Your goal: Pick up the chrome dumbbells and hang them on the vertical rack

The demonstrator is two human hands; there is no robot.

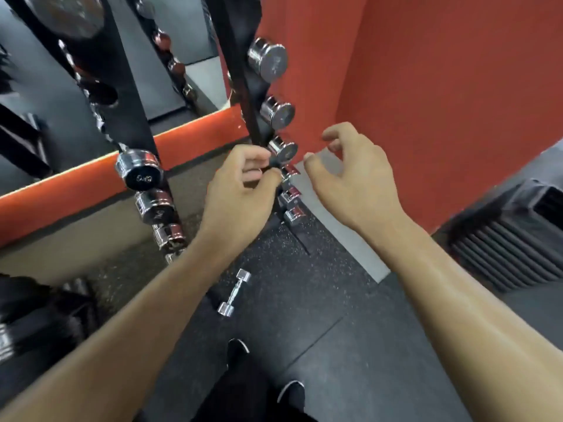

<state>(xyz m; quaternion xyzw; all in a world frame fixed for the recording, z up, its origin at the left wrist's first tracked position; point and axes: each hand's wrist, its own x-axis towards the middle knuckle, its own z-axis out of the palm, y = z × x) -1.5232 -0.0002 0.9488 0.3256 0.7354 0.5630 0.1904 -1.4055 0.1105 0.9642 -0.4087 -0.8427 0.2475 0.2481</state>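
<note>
A black vertical rack (243, 95) stands against the red wall, with chrome dumbbells hung down both its sides. My left hand (240, 190) is curled at the rack's right side, thumb and fingers closed around the handle of a small chrome dumbbell (283, 149) where it meets a dark cradle. The hand hides most of that handle. My right hand (350, 175) hovers just right of that dumbbell's head, fingers apart and holding nothing. One small chrome dumbbell (234, 292) lies loose on the black rubber floor below my forearms.
A mirror (91, 86) with an orange lower frame is at the left behind the rack. The red wall (426, 102) is close on the right. A black ribbed object (511, 248) sits at the right on the floor. My shoes (292, 391) are at the bottom.
</note>
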